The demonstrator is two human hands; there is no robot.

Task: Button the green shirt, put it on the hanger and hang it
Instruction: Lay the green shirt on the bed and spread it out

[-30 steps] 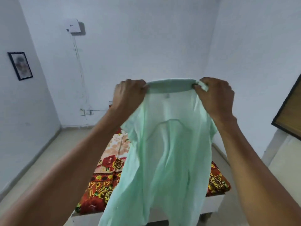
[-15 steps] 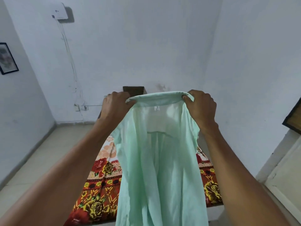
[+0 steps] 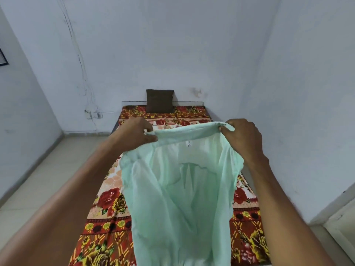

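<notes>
Both hands were up w/ the green shirt (image 3: 180, 191) held between them at the collar (image 3: 184, 132). Left hand (image 3: 137, 132) pinched the collar's left end, thumb & fingers closed on the fabric; right hand (image 3: 243, 138) gripped the collar's right end, fingers curled round the folded edge. Hands were apart, collar stretched across the gap btwn them, and the rest of the shirt hung down below and toward the person, open side facing the camera, so the inside of the back panel & a small label (image 3: 188, 144) just under the collar showed.

Progress, as a judgement: early. The front looked unfastened, since the two front edges hung apart either side and the inner back was plainly visible; no buttons or buttonholes could be made out in the thin cloth, so none could be confirmed as done. No hanger was in view anywhere, nor any rail or hook to hang from. So buttoning, putting it on the hanger and hanging all seemed still to do; only the pick-up & spreading by the collar was accomplished.

Beyond & below the hands lay a bed w/ a floral cover (image 3: 107, 204), a dark cushion (image 3: 159, 100) at its far end against the wall, well past the hands. The shirt's lower part ran out of the bottom of the frame; whether it touched the cover couldn't be told.
</notes>
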